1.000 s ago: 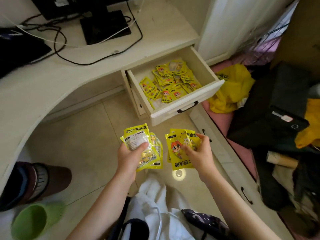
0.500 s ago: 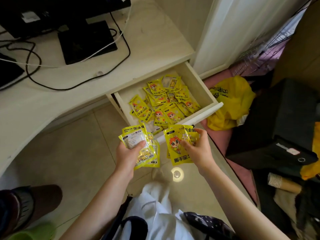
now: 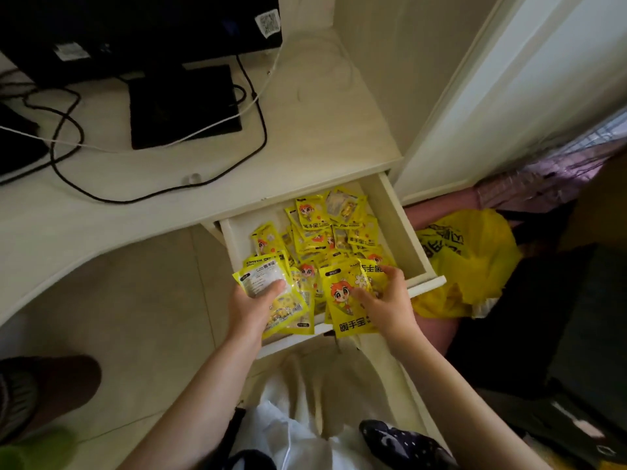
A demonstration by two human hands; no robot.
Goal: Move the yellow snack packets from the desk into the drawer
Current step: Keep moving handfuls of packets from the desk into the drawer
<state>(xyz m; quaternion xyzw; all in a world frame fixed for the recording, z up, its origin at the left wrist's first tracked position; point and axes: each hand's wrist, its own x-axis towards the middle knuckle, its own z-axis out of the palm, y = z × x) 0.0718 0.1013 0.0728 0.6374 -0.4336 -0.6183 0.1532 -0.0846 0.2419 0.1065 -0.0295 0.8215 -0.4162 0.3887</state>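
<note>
The cream drawer [image 3: 390,215] under the desk [image 3: 305,130] stands pulled out, with several yellow snack packets [image 3: 325,228] heaped inside. My left hand [image 3: 251,303] grips a small stack of yellow packets [image 3: 268,283], its top one showing a white label. My right hand [image 3: 386,300] holds another bunch of yellow packets [image 3: 342,300] with a cartoon face on the front. Both hands hover over the drawer's front part, side by side. No packets show on the visible desk top.
A black monitor base [image 3: 183,103] and dark cables [image 3: 68,144] lie on the desk. A yellow plastic bag [image 3: 475,259] sits on the floor right of the drawer, beside dark bags [image 3: 543,317]. A shoe [image 3: 44,385] rests at the lower left.
Both hands, each still holding packets, have moved from in front of the drawer to above its front part. The view has come closer to the drawer.
</note>
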